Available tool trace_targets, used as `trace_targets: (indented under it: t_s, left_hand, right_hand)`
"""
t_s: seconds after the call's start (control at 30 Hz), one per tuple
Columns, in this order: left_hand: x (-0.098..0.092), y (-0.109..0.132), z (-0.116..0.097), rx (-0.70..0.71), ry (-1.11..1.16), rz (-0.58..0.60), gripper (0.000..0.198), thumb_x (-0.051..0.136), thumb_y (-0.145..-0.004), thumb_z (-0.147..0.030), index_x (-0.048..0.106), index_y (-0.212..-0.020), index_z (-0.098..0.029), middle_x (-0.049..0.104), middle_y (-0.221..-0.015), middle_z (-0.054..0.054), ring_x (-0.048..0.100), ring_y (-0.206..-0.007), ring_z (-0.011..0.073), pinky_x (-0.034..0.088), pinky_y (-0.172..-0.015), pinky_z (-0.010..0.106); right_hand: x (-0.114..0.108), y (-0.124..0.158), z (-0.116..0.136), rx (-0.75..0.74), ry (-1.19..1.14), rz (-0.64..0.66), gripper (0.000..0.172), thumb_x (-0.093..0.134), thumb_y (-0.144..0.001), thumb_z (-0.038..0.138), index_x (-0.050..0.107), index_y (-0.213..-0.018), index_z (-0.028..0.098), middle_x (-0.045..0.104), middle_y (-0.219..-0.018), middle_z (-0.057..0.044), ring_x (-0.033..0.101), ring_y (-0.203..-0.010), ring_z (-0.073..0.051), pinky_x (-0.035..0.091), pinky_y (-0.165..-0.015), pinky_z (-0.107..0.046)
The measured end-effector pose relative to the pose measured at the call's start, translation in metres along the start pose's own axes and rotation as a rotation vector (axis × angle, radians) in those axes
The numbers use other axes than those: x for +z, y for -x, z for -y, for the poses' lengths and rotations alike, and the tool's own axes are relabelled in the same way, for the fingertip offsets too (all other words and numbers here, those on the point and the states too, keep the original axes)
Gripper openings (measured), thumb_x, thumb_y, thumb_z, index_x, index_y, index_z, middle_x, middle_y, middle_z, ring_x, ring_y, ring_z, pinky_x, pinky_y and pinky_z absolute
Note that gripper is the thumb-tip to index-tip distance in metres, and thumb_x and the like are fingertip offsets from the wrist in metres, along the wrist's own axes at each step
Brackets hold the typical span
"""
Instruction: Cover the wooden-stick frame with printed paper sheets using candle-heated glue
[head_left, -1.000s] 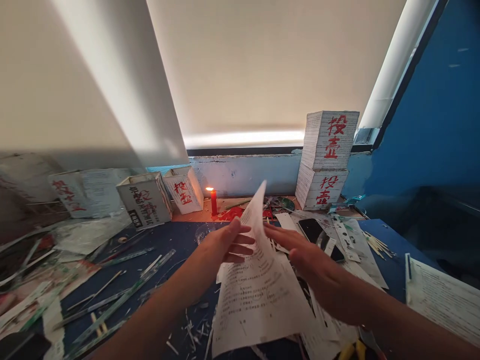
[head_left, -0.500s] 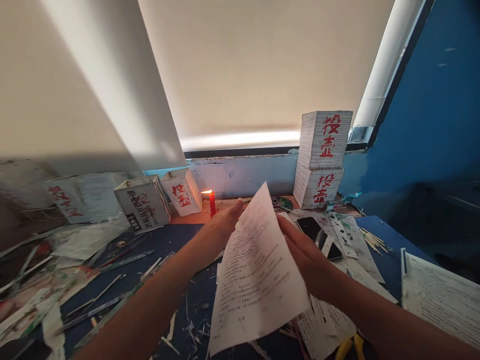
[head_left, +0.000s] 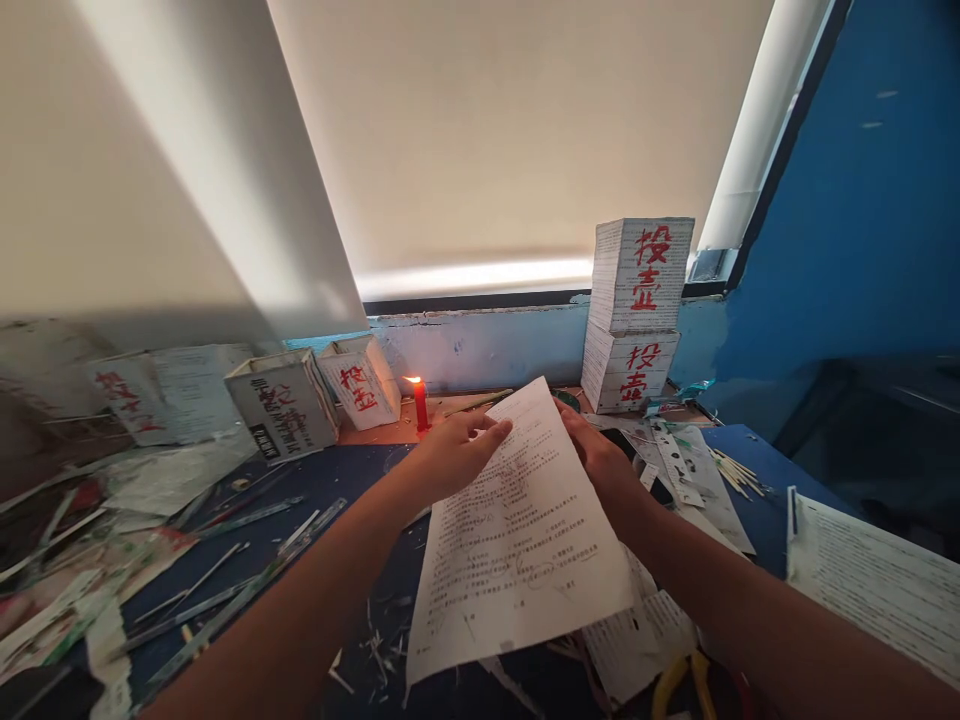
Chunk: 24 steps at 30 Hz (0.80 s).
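A printed sheet of paper (head_left: 525,560) with pencil marks hangs between my hands over the blue table, its lower edge toward me. My left hand (head_left: 457,455) is closed on its upper left edge, the thumb on the printed side. Along the upper right edge, my right hand (head_left: 600,465) grips the sheet, with its fingertips partly hidden behind the paper. A lit red candle (head_left: 421,405) stands upright just beyond my left hand, apart from the paper.
Paper boxes with red characters stand at the back left (head_left: 285,408) and stacked at the right (head_left: 645,275). A phone (head_left: 622,440) and sticks (head_left: 735,472) lie right. Yellow-handled pliers or scissors (head_left: 701,685) sit in front. Scraps and rulers (head_left: 255,590) cover the left.
The sheet has opened out flatter toward me, showing more print. My left hand has come lower and nearer, its thumb now on the front of the sheet. The view has shifted slightly.
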<state>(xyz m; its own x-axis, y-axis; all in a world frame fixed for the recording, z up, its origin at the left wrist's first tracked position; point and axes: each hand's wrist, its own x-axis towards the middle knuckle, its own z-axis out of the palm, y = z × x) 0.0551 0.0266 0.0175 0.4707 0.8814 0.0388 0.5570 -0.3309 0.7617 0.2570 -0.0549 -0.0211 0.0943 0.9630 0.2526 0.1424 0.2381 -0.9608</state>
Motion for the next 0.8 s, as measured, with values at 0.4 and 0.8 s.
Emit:
trace_targets:
  t_s: [0.4, 0.8]
  left_hand:
    - [0.004, -0.002, -0.015, 0.034, -0.061, 0.045, 0.054, 0.047, -0.086, -0.071, 0.075, -0.091, -0.025, 0.078, -0.097, 0.01, 0.069, -0.088, 0.0315, 0.052, -0.073, 0.04]
    - [0.02, 0.002, -0.026, 0.057, -0.151, 0.12, 0.06, 0.042, -0.087, -0.073, 0.075, -0.095, -0.025, 0.07, -0.127, 0.014, 0.053, -0.129, 0.0377, 0.035, -0.109, 0.05]
  right_hand:
    - [0.005, -0.009, -0.001, 0.185, -0.458, 0.0, 0.071, 0.057, -0.091, 0.056, 0.037, -0.154, 0.032, 0.075, -0.117, -0.004, 0.071, -0.096, -0.027, 0.057, -0.074, -0.038]
    - [0.002, -0.022, -0.001, 0.282, -0.678, 0.053, 0.056, 0.037, -0.096, 0.053, 0.052, -0.14, 0.021, 0.072, -0.121, -0.011, 0.07, -0.098, -0.028, 0.056, -0.076, -0.041]
